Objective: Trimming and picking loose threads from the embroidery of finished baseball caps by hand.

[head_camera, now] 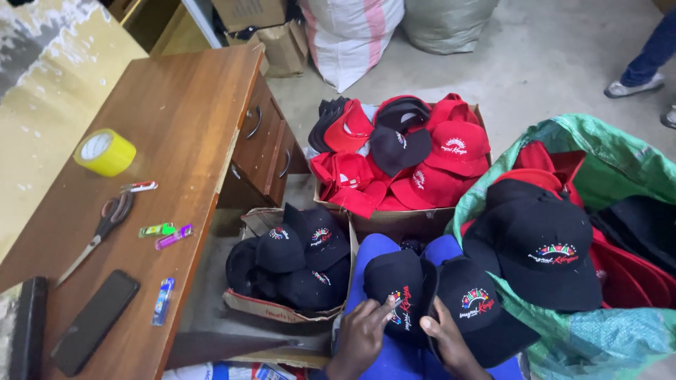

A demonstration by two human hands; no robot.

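Note:
Two black caps with coloured embroidered fronts lie on my lap over blue trousers. My left hand rests its fingers on the left black cap, touching the embroidery. My right hand grips the edge of the right black cap from below. Whether the left hand pinches the cap or only presses on it is unclear.
A cardboard box of black caps sits left of my knees, a box of red and black caps ahead, a green sack of caps at right. The wooden desk holds yellow tape, scissors, lighters, a phone. Another person's feet stand far right.

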